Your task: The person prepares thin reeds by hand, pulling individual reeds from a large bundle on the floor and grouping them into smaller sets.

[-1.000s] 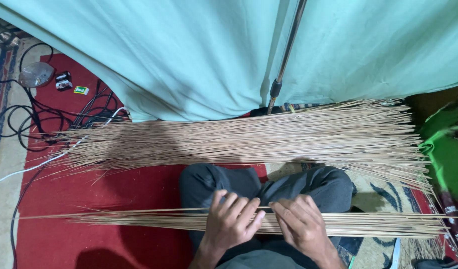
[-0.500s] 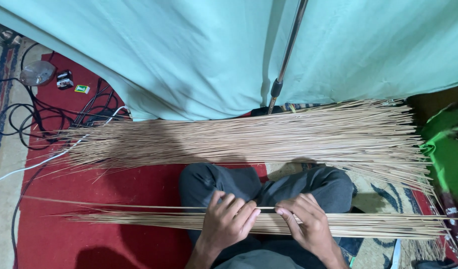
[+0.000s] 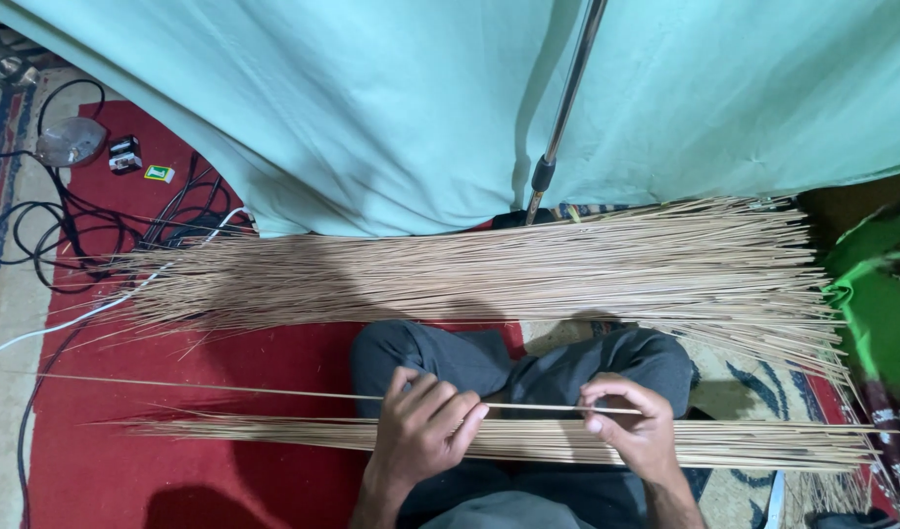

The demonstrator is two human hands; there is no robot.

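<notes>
- Left hand curled shut, fingertips pinching one thin stick; right hand pinches the same stick at its other end between thumb and fingers
- Stick lies level across the lap, just above the small bundle on the knees; its long free end runs out left over the red mat
- Big pile lies beyond the knees, well apart from the hands, in front of a teal cloth and a metal pole
- Risk: most of the stick hangs unsupported to the left; any twist or squeeze between the two grips could snap it, thin as it looks
- Risk: the free tip could snag the mat or stray sticks at the pile's edge and drag them out of line
- Risk: the bundle only rests on the legs, untied as far as I can tell; a knee shift or a brushing wrist could roll sticks off
- Risk: cables lie near the pile's left end; a swung stick could catch there
- Risk: splintered ends against bare fingers, judged likely with a sliding grip
</notes>
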